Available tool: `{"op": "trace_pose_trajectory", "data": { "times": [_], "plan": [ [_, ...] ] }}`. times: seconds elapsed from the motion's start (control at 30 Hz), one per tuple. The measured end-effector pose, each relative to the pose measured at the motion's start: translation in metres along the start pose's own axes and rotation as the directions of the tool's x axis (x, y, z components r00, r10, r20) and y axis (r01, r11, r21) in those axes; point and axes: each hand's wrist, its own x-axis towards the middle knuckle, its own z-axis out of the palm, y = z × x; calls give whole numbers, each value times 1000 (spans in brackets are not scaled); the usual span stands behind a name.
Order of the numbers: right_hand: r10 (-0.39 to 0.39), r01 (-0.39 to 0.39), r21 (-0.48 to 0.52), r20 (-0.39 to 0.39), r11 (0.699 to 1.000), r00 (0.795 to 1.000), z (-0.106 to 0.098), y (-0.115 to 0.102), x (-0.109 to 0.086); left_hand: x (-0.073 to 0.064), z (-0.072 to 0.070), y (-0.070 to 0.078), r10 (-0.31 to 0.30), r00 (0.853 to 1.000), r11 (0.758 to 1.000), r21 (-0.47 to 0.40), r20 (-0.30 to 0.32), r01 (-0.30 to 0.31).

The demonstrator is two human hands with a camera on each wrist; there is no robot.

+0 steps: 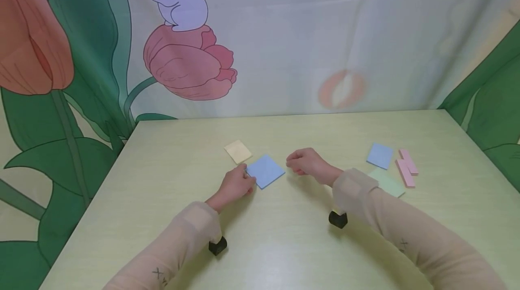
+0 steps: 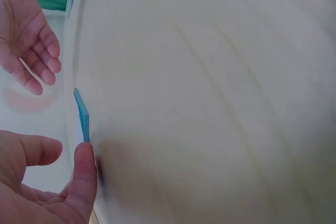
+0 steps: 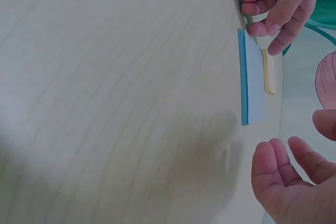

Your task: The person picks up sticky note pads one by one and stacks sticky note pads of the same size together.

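A square blue sticky note pad [image 1: 266, 172] lies with a corner toward me near the middle of the table. My left hand [image 1: 235, 183] is at its left corner, thumb and forefinger on the two edges there. The left wrist view shows the thumb [image 2: 84, 169] right at the end of the blue pad [image 2: 84, 116]. Just right of the pad, my right hand [image 1: 310, 164] hovers with loosely bent fingers and nothing in them. In the right wrist view its fingers [image 3: 266, 161] are apart from the pad. Behind the left hand lies a pale yellow pad [image 1: 238, 151].
At the right lie another blue pad [image 1: 380, 155], a pale green pad [image 1: 387, 182] partly hidden by my right sleeve, and two narrow pink pads [image 1: 405, 173] side by side. A printed curtain [image 1: 284, 46] hangs behind the table's far edge.
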Motion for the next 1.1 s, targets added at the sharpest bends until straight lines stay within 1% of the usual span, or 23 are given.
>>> {"op": "trace_pose_trajectory", "data": {
  "times": [0.2,0.47,0.67,0.8,1.0,1.1],
  "plan": [
    [-11,12,46,-17,999,1000,3,0,6,6,1,-1,-10,1000,1000,8,-11,10],
    [-3,18,143,-101,990,995,10,2,20,10,0,-1,-34,999,999,20,8,34],
    [-4,24,151,-134,988,991,17,3,27,11,-1,2,-44,999,999,27,28,43],
    [-10,33,155,-150,987,989,21,2,31,12,-1,2,-41,999,999,18,24,40],
    [18,2,130,-150,992,989,26,2,34,12,-1,1,-42,999,999,8,20,41],
    [34,-14,134,-146,991,989,27,4,35,12,0,1,-40,999,999,8,18,40]
  ]
}}
